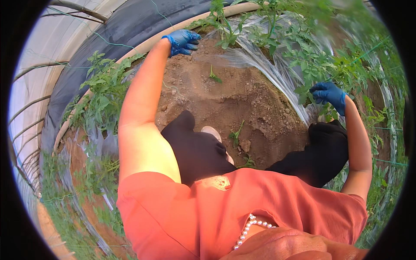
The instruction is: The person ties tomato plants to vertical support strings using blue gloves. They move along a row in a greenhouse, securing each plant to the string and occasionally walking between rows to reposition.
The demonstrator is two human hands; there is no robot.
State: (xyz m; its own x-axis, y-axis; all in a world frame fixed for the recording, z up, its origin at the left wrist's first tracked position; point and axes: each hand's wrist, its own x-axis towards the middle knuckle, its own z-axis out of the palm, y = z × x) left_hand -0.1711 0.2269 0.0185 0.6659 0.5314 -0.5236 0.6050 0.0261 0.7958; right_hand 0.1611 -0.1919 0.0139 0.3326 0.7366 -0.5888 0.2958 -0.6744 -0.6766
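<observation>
My left hand [184, 42], in a blue disposable glove, reaches out over the soil [201, 87] near a pale pipe [191, 24]. Its fingers are loosely bent and a little apart, with nothing visible in them. My right hand [329, 96], gloved alike, is at the leafy tomato plants [308, 61] on the right. Its fingers are curled beside the leaves, and whether they pinch a stem is hidden. A picked green shoot [214, 75] lies on the ground between the hands. Another cut shoot [237, 133] rests nearer my feet.
Clear plastic mulch film [276, 74] edges the soil on the right. Green twine [372, 50] runs through the plants there. More tomato plants [105, 94] grow on the left, beside dark sheeting [107, 42] and the greenhouse's curved ribs [42, 66]. My black-clad knees [195, 146] are bent low.
</observation>
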